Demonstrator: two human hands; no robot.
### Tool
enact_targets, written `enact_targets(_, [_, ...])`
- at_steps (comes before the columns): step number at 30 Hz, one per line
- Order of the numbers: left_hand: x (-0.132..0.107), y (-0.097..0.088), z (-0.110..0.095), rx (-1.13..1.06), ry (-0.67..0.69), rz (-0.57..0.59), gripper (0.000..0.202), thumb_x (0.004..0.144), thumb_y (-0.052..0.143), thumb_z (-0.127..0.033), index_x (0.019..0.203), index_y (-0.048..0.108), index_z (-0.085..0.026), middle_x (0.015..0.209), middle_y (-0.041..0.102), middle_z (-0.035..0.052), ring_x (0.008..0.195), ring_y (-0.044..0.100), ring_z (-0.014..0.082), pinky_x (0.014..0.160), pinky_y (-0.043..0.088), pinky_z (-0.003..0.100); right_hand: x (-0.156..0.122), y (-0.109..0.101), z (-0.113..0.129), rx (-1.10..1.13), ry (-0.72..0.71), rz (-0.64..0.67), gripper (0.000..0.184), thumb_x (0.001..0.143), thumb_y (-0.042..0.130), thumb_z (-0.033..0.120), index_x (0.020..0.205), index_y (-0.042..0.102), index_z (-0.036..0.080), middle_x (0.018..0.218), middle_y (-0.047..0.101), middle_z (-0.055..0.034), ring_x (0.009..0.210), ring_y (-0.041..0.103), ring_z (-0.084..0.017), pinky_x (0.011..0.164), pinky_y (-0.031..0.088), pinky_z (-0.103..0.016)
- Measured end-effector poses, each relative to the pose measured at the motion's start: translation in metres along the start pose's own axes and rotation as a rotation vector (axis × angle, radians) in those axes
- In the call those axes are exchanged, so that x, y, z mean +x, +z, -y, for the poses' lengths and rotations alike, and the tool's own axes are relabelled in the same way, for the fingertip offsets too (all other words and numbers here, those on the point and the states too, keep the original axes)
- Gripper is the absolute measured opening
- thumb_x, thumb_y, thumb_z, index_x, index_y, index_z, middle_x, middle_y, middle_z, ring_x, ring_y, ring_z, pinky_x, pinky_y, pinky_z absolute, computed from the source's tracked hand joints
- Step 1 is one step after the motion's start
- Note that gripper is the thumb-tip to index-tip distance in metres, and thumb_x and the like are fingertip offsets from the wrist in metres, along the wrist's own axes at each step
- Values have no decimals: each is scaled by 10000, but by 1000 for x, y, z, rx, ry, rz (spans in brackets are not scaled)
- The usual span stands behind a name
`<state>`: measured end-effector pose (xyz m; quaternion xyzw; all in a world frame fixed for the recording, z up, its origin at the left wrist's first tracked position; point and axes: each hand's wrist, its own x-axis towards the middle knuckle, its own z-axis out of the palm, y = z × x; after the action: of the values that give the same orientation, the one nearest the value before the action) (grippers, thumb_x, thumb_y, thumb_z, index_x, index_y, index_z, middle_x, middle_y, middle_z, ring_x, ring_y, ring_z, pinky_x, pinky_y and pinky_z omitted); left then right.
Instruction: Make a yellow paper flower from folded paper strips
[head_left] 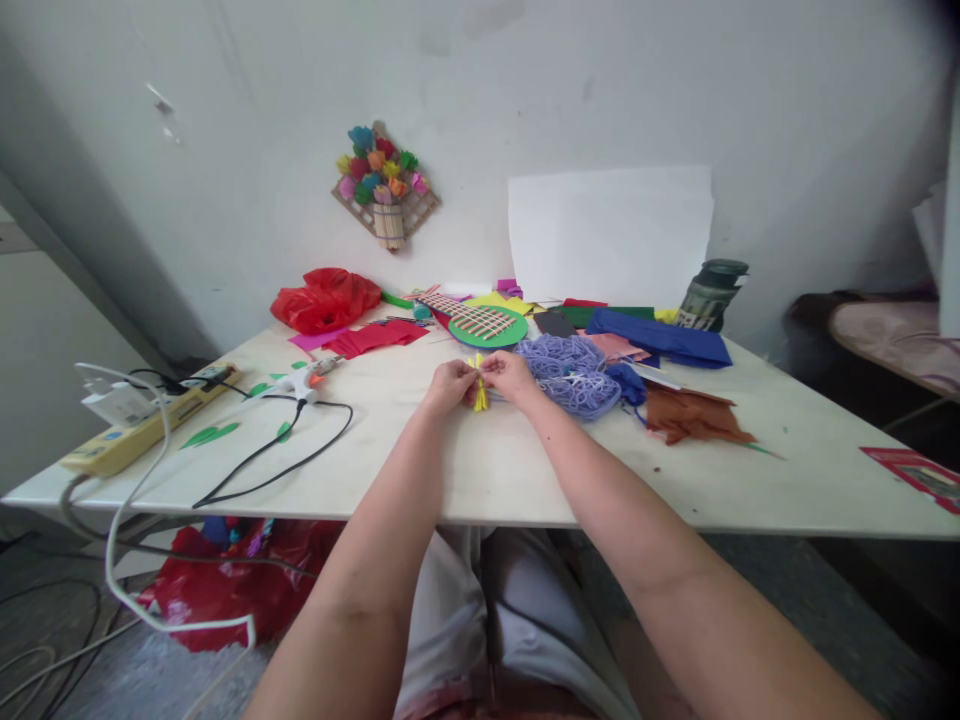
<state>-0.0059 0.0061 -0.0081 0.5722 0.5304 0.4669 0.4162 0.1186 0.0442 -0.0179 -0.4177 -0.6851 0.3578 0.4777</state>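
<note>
Both my hands meet just above the middle of the table, pinching a small piece of yellow crepe paper (481,397) gathered at its waist and fanned at both ends. My left hand (453,384) grips it from the left with curled fingers. From the right, my right hand (507,374) pinches the same piece. Right beside my right hand lies a loose heap of purple-blue yarn (574,375). Behind the hands rests a green oval shape (491,327) with a lattice of thin sticks on it.
A glue gun (300,382) with a looping black cord and a yellow power strip (154,420) lie at the left. Red paper (379,338), brown crepe paper (694,415) and a blue paper roll (660,338) are spread around. A dark bottle (711,296) stands at back right.
</note>
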Motion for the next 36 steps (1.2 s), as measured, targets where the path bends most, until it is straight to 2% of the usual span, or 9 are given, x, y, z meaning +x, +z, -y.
enact_targets(4, [0, 0, 0, 5, 16, 17, 124, 774, 511, -163, 657, 473, -141, 431, 502, -41, 358, 483, 78, 421, 408, 194, -3, -2, 2, -350, -124, -73, 159, 659, 565, 137, 790, 637, 192, 724, 654, -8, 692, 585, -130, 689, 466, -262])
enact_targets(7, [1, 1, 2, 31, 7, 22, 116, 780, 505, -166, 670, 472, -145, 415, 496, -47, 347, 481, 80, 420, 408, 194, -7, -3, 6, -493, -182, -80, 217, 692, 537, 128, 850, 655, 217, 835, 673, -23, 763, 591, -144, 739, 452, -269])
enact_targets(11, [3, 2, 5, 81, 20, 30, 108, 773, 518, -178, 677, 476, -151, 415, 502, -50, 357, 493, 84, 432, 413, 196, -9, -4, 8, -505, -217, -87, 245, 709, 512, 108, 874, 666, 203, 906, 668, -40, 796, 587, -151, 773, 440, -275])
enact_targets(18, [5, 1, 8, 119, 62, 46, 91, 764, 486, -148, 674, 481, -157, 426, 503, -45, 359, 496, 94, 424, 407, 201, -7, -5, 4, -547, -259, -64, 256, 725, 525, 124, 915, 675, 209, 901, 656, -41, 781, 576, -153, 753, 435, -263])
enact_targets(25, [4, 0, 8, 151, 97, 59, 90, 767, 474, -135, 680, 478, -157, 420, 500, -45, 355, 495, 94, 407, 392, 191, -4, -3, -1, -550, -294, -33, 228, 736, 488, 103, 823, 681, 190, 886, 617, -58, 840, 555, -161, 789, 432, -271])
enact_targets(30, [1, 1, 4, 165, 102, 52, 103, 775, 487, -156, 673, 476, -156, 417, 508, -41, 361, 500, 93, 410, 388, 187, -3, -2, -2, -543, -311, -29, 197, 694, 483, 71, 769, 647, 150, 918, 566, -75, 864, 532, -162, 795, 432, -281])
enact_targets(36, [1, 1, 2, 167, 82, 36, 107, 773, 512, -152, 676, 467, -151, 419, 515, -45, 364, 506, 86, 426, 401, 183, 0, -2, -1, -504, -252, -7, 167, 647, 487, 39, 714, 606, 135, 890, 549, -63, 859, 526, -148, 807, 424, -277])
